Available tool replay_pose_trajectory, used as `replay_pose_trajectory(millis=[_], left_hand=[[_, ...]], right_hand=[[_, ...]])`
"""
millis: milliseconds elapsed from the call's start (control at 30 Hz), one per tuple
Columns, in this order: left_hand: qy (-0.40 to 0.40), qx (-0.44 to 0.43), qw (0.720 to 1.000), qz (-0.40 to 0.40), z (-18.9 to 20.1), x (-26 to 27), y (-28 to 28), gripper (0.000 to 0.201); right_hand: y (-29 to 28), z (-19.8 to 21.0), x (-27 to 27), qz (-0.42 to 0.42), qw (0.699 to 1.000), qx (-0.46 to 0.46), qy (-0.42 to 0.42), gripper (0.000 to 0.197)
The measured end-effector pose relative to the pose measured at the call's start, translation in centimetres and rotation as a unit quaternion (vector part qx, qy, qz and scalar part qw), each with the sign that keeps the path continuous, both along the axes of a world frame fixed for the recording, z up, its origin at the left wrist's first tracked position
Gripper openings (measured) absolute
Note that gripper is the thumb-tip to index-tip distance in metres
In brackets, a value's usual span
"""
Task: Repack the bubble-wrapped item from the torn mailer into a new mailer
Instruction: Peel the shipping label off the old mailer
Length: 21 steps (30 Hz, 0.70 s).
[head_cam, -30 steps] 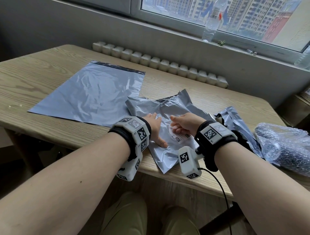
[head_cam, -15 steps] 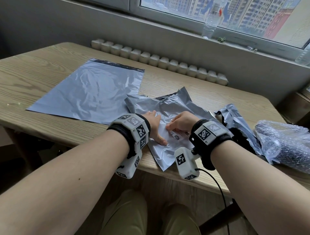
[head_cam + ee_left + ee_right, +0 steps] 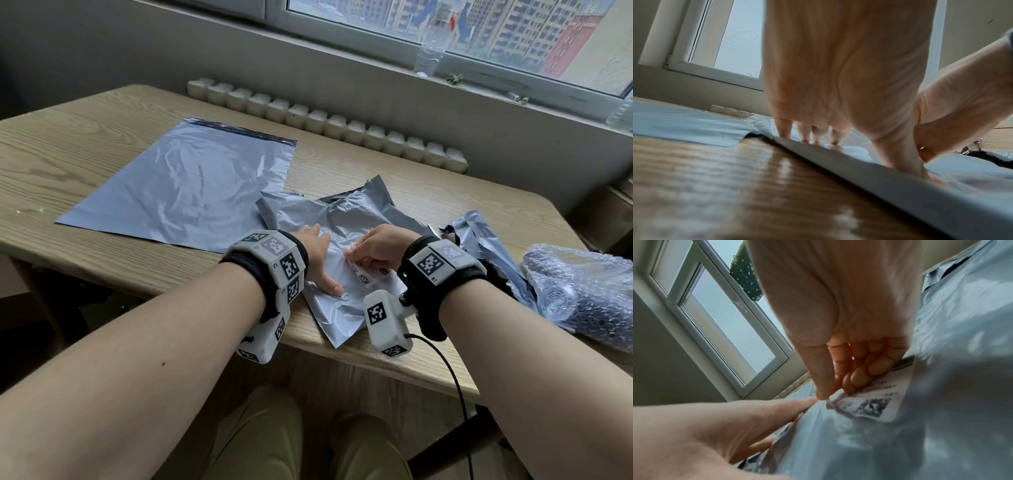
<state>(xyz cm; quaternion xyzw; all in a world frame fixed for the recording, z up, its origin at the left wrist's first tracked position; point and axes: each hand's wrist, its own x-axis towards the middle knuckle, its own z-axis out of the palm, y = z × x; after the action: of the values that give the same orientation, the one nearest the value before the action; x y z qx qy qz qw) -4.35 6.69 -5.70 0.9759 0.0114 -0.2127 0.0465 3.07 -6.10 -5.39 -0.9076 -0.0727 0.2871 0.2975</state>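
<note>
A crumpled grey mailer (image 3: 342, 212) lies at the table's near edge with a white shipping label (image 3: 368, 275) on it. My left hand (image 3: 318, 253) presses flat on the mailer (image 3: 900, 186), fingers straight and spread beside the label. My right hand (image 3: 373, 246) pinches the label's left corner (image 3: 873, 404) between thumb and curled fingers; that corner is lifted off the plastic. A smooth, flat grey mailer (image 3: 185, 185) lies at the left. The bubble-wrapped item (image 3: 582, 291) rests at the right, outside any mailer.
A torn grey mailer piece (image 3: 479, 236) lies between my right wrist and the bubble wrap. A row of white blocks (image 3: 325, 120) lines the table's far edge under the window sill, where a plastic bottle (image 3: 428, 54) stands. The crumpled mailer overhangs the near table edge (image 3: 342, 356).
My right hand has shifted slightly left along the label, and its thumb and fingers now pinch the label's lifted corner. My left hand has stayed pressed on the mailer.
</note>
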Motion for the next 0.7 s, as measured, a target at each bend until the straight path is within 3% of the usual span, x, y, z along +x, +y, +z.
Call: replay_pose_trajectory(millis=[700], left_hand=[[0.005, 0.004, 1.000, -0.001, 0.36, -0.27, -0.28, 0.117]], right_hand=[[-0.75, -0.76, 0.74, -0.016, 0.998, 0.051, 0.016, 0.025]])
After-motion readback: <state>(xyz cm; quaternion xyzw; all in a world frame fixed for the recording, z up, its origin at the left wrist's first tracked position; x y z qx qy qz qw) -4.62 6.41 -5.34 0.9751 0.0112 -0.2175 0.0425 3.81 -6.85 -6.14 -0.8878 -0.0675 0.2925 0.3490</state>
